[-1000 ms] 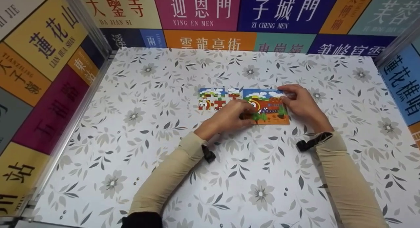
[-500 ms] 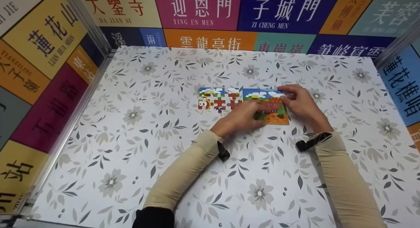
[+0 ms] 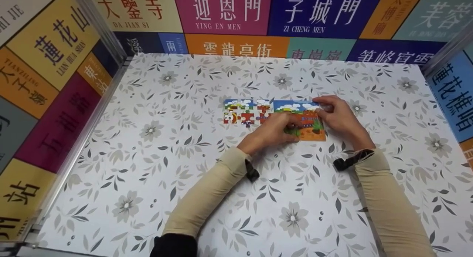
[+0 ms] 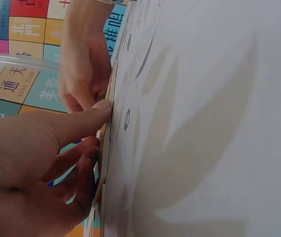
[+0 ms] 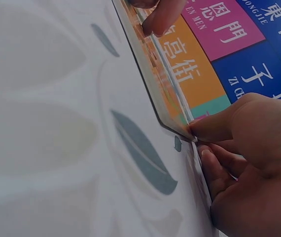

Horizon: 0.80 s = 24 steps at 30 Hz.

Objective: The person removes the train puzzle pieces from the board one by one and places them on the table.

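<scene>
A small train-picture jigsaw board [image 3: 312, 132] lies flat on the table under both hands. My left hand [image 3: 271, 132] rests over its left part and hides much of the train. In the left wrist view, the left thumb [image 4: 102, 106] lies at the board's near edge, with the other fingers bent over its top. My right hand [image 3: 339, 114] holds the board's right side, index finger at the far corner. The right wrist view shows the right thumb [image 5: 204, 127] right at the board's corner. Left of the board are several loose jigsaw pieces [image 3: 247, 117].
A white floral tablecloth [image 3: 207, 216] covers the table. Colourful panels with Chinese lettering [image 3: 229, 11] stand along the back and sides. The loose pieces sit close against the board's left edge, partly behind the left hand.
My left hand has slid right across the board, uncovering more of the loose pieces and covering the train's front. It hardly moves in the last half second. The right hand stays put.
</scene>
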Tool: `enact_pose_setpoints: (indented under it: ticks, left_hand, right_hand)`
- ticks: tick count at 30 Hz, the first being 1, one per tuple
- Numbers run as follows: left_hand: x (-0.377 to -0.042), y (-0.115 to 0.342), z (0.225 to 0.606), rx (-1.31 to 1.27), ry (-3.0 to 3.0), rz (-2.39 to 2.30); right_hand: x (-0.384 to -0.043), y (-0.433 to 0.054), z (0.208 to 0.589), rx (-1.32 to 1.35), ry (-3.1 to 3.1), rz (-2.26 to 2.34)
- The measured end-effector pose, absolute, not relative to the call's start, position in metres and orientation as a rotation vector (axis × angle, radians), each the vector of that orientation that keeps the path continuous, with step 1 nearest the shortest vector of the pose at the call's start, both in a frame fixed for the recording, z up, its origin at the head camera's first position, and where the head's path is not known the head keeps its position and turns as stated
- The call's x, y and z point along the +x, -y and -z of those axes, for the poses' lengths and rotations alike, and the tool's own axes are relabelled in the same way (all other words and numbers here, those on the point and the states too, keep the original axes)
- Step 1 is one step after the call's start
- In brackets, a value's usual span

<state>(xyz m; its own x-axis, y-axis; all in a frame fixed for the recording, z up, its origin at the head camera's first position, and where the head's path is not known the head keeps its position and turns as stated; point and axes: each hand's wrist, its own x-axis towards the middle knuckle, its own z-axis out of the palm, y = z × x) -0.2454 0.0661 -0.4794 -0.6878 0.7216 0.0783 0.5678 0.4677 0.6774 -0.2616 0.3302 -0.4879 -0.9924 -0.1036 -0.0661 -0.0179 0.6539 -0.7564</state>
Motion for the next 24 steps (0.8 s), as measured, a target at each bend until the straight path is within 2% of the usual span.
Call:
enact_pose_setpoints:
  ticks: [8,24]
  left_hand:
    - [-0.2449,-0.0664,0.4771,1.013,-2.538,-1.000]
    - [-0.2445,-0.0667,0.4756,0.988,-2.523,-1.027]
  right_hand:
    - [-0.2603,-0.3304,0.4865,-0.092,-2.749,1.273]
    - [-0.2617,-0.3291,0.4876,-0.079,-2.748,1.275]
